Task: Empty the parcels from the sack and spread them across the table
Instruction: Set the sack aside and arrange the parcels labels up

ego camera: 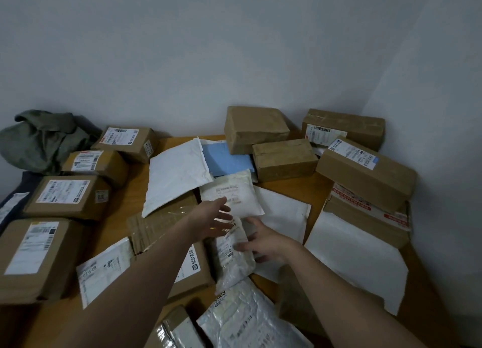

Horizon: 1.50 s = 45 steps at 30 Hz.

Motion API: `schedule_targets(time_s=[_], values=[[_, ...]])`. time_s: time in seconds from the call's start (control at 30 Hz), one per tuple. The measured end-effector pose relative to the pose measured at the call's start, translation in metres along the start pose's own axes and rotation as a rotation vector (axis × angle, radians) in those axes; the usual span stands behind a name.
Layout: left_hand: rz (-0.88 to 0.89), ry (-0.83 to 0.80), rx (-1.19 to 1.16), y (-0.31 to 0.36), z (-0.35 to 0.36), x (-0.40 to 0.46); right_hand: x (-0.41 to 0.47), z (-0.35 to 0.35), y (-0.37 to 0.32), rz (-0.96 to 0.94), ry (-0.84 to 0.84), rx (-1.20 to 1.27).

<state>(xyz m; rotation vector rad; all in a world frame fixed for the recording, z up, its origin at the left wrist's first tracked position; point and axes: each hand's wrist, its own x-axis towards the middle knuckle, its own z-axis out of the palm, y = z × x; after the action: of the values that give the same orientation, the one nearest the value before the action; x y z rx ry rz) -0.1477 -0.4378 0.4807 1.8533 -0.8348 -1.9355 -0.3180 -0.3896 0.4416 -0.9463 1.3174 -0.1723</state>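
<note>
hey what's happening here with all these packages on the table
A person is spreading parcels over a wooden table. Both hands are out over a small plastic mailer near the middle: the left hand is open above its far end, and the right hand rests on its right edge with the fingers loosely spread. Cardboard boxes line the left side and the far right corner, with white mailers lying between them. A crumpled green sack lies at the far left by the wall.

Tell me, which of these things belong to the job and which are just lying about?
Part of the job: green sack, cardboard boxes, white mailers, blue mailer, both hands on a small white packet.
Just there: wooden table, grey wall.
</note>
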Motion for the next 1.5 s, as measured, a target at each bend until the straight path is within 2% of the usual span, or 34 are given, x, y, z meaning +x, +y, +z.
schedule_targets(time_s=[0.07, 0.13, 0.2, 0.27, 0.47, 0.63, 0.7, 0.8, 0.87, 0.9, 0.97, 1.03, 1.2, 1.37, 1.5], values=[[0.037, 0.053, 0.004, -0.001, -0.002, -0.001, -0.005, 0.003, -0.004, 0.009, 0.057, -0.065], [0.063, 0.112, -0.019, -0.002, -0.006, -0.004, -0.01, 0.001, -0.009, 0.118, 0.096, -0.13], [0.075, 0.17, -0.033, -0.003, -0.012, -0.009, -0.014, -0.005, -0.012, 0.18, 0.11, -0.341], [0.075, 0.215, -0.055, -0.008, -0.02, -0.013, -0.018, -0.008, -0.017, 0.147, 0.196, -0.479], [0.074, 0.256, -0.111, -0.03, -0.033, -0.039, -0.017, 0.014, -0.013, -0.03, 0.324, -0.368], [0.073, 0.277, -0.16, -0.047, -0.045, -0.062, -0.009, 0.049, 0.008, -0.096, 0.188, -0.335], [0.066, 0.305, -0.19, -0.057, -0.055, -0.068, -0.011, 0.051, 0.003, -0.063, 0.108, -0.37], [0.069, 0.368, -0.23, -0.072, -0.07, -0.074, -0.014, 0.038, -0.014, 0.118, 0.083, -0.71], [0.062, 0.403, -0.274, -0.08, -0.078, -0.075, -0.021, 0.029, -0.023, 0.206, 0.22, -0.978], [0.058, 0.415, -0.293, -0.084, -0.081, -0.075, -0.023, 0.025, -0.024, 0.201, 0.312, -1.034], [0.053, 0.424, -0.319, -0.088, -0.084, -0.075, -0.027, 0.023, -0.029, 0.099, 0.441, -1.001], [0.054, 0.413, -0.337, -0.091, -0.088, -0.075, -0.032, 0.029, -0.035, 0.002, 0.491, -0.89], [0.09, 0.384, -0.311, -0.089, -0.11, -0.074, -0.032, 0.066, -0.046, -0.075, 0.509, -0.771], [0.103, 0.392, -0.263, -0.108, -0.168, -0.085, -0.02, 0.133, -0.058, -0.075, 0.482, -0.686], [0.039, 0.436, -0.286, -0.144, -0.236, -0.091, -0.008, 0.198, -0.078, -0.256, 0.53, -0.58]])
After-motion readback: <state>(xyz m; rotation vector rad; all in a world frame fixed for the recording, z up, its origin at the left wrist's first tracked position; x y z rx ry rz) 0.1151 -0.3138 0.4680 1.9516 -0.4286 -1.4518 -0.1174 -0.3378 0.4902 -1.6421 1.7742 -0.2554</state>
